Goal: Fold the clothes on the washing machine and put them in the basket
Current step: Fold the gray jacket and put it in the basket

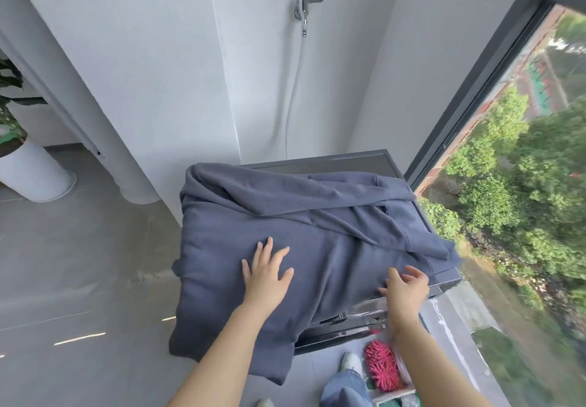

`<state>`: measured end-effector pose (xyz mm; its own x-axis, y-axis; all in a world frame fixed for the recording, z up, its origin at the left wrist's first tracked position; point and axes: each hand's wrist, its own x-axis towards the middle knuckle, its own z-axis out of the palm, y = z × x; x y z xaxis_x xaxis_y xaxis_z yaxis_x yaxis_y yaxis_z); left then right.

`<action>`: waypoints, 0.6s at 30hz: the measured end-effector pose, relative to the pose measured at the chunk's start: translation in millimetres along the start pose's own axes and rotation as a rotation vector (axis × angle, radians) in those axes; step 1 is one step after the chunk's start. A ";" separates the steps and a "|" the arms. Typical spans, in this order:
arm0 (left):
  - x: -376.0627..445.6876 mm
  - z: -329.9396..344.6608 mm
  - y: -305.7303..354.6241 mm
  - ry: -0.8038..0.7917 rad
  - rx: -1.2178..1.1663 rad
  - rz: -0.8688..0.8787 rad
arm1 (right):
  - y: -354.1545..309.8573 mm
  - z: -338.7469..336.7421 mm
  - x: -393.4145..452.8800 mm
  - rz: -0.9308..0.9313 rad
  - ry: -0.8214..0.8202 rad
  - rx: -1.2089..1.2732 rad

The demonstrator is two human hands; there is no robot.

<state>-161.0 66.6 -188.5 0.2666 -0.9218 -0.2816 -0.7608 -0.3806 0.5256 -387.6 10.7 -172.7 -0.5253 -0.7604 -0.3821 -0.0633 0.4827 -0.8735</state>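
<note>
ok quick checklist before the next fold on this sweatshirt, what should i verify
1. Left hand flat on the sweatshirt, pinning it: ok.
2. Right hand has a grip on the near right edge: cannot tell, fingers curl at the fabric.
3. Sleeve folded across the body: ok.
4. Cloth fully on the washing machine: not ok, the near left part hangs off.
5. Basket within reach: cannot tell, none clearly visible.

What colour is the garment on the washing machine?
Plain slate blue-grey garment, seen in the head view.

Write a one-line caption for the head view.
Left hand flat on a grey hoodie spread over the washing machine; right hand at its near edge.
</note>
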 end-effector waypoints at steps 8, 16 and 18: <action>13.6 35.3 49.8 -0.107 0.210 -0.003 | -12.1 -42.5 68.2 -0.019 -0.013 -0.278; 14.7 30.5 48.6 -0.157 0.309 -0.044 | -7.9 -60.8 82.8 0.037 0.190 -0.002; 15.1 26.8 52.2 -0.180 0.285 -0.049 | 0.2 -59.3 78.3 0.146 0.189 0.005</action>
<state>-212.5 34.8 -186.9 0.2174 -0.8654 -0.4514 -0.8912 -0.3646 0.2699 -479.0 -23.0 -184.9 -0.6783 -0.5877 -0.4411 0.0285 0.5788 -0.8149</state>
